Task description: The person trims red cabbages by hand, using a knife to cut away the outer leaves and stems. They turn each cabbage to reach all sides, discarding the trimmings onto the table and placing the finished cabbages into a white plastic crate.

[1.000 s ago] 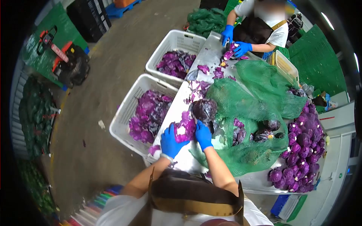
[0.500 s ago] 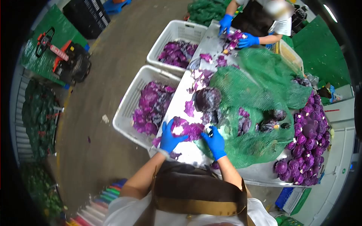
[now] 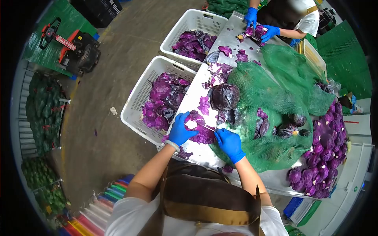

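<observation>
My left hand (image 3: 182, 130), in a blue glove, is closed on the left side of a purple cabbage (image 3: 202, 135) at the table's near left edge. In my right hand (image 3: 229, 144), also gloved in blue, is a small knife (image 3: 206, 127) whose thin blade points left over the cabbage. Loose purple leaves (image 3: 203, 105) lie just beyond. A whole dark cabbage (image 3: 225, 96) sits farther up the table, against the green net (image 3: 256, 84).
Two white crates (image 3: 132, 92) holding purple leaves stand left of the metal table (image 3: 197, 156). Many cabbages (image 3: 321, 157) are piled at the right. Across the table, a co-worker's gloved hands (image 3: 270, 33) handle another cabbage. A pallet truck (image 3: 80, 51) stands far left.
The view has shifted, so the table and crates sit slightly higher and to the right. The knife blade now shows over the cabbage. The co-worker's hands are closer together around a cabbage.
</observation>
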`<state>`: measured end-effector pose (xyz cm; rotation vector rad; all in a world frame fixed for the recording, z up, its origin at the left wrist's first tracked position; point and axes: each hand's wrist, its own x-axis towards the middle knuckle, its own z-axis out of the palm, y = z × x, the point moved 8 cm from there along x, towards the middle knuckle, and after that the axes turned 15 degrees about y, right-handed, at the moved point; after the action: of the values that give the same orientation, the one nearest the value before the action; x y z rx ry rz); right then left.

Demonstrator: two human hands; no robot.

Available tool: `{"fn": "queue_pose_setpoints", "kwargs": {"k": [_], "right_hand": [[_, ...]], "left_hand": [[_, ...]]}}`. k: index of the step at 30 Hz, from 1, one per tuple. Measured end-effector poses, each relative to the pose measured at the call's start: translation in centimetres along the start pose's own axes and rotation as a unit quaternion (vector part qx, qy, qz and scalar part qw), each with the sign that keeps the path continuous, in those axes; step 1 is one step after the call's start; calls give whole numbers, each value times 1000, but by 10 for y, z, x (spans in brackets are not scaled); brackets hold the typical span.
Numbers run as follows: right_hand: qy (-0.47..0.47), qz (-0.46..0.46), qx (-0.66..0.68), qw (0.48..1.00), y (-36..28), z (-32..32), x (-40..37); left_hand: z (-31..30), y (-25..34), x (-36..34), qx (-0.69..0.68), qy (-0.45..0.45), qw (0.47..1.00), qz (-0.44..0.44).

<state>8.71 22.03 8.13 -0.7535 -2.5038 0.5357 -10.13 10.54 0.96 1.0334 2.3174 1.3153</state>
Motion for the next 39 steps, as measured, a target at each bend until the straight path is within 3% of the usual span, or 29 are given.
{"fn": "queue_pose_setpoints", "kwargs": {"k": [7, 11, 14, 15, 18, 20, 22, 24, 25, 28, 29, 32, 34, 35, 36, 38, 39], "right_hand": [[-40, -5, -72, 997, 1, 10, 9], [6, 179, -128, 975, 51, 21, 25], [68, 116, 39, 990, 42, 34, 26], [22, 122, 85, 989, 19, 31, 31], [52, 68, 83, 993, -16, 50, 37], [1, 191, 67, 979, 6, 77, 42], [25, 248, 45, 967, 27, 81, 58], [63, 265, 105, 956, 54, 85, 68], [-27, 323, 110, 940, 67, 96, 60], [15, 252, 258, 932, 25, 92, 45], [-62, 299, 266, 914, 19, 103, 36], [-18, 394, 263, 880, 44, 129, 23], [-18, 380, 209, 901, 71, 152, 16], [-22, 329, 65, 942, 84, 153, 16], [32, 334, 98, 937, 96, 148, 13], [40, 362, 150, 919, 99, 119, 17], [37, 308, 134, 941, 82, 102, 22]], "left_hand": [[-1, 9, 7, -5, -41, 998, -44], [1, 16, -1, 55, -44, 997, 10], [-2, 14, -4, 47, -42, 998, 2], [-1, 8, -3, 18, -42, 999, -7], [2, 1, 2, -3, -67, 998, 5], [-4, 14, 2, 42, -87, 995, 33], [-5, 21, 1, 55, -115, 991, 47], [-8, 24, -4, 39, -127, 989, 65], [-13, 21, -8, 23, -119, 990, 69], [-25, 21, -10, 64, -123, 985, 100], [-24, 23, -15, 89, -126, 984, 90], [-15, 34, -17, 151, -125, 976, 93], [-10, 44, -25, 166, -128, 971, 115], [-14, 46, -27, 166, -129, 972, 108], [-20, 40, -30, 134, -125, 979, 88], [-33, 12, -35, 67, -114, 990, 45], [-37, -1, -34, 49, -89, 994, 43]]}}
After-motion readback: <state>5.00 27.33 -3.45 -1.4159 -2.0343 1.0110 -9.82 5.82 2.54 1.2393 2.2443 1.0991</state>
